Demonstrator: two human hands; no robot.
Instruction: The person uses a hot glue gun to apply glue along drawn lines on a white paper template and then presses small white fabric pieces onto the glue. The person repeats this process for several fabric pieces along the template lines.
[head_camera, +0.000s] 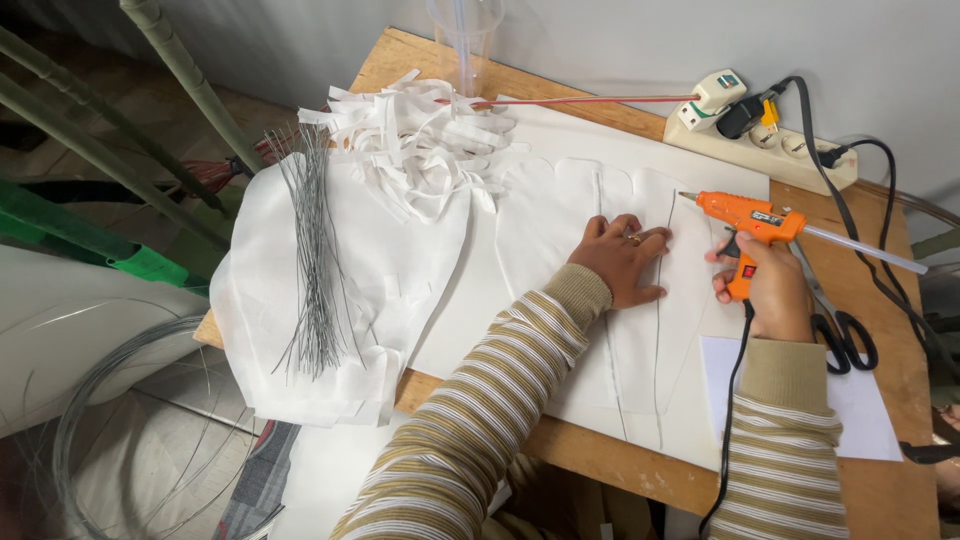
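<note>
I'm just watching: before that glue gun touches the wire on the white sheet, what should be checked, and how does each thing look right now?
1. Glue gun held firmly in the right hand: ok.
2. Left hand pressing the white sheet flat: ok.
3. Thin wire lying straight on the sheet beside the left hand: ok.
4. Nozzle clear of the left hand's fingers: ok, apart.
5. Gun's cord plugged into the power strip: cannot tell.
6. Glue hot enough: cannot tell.
</note>
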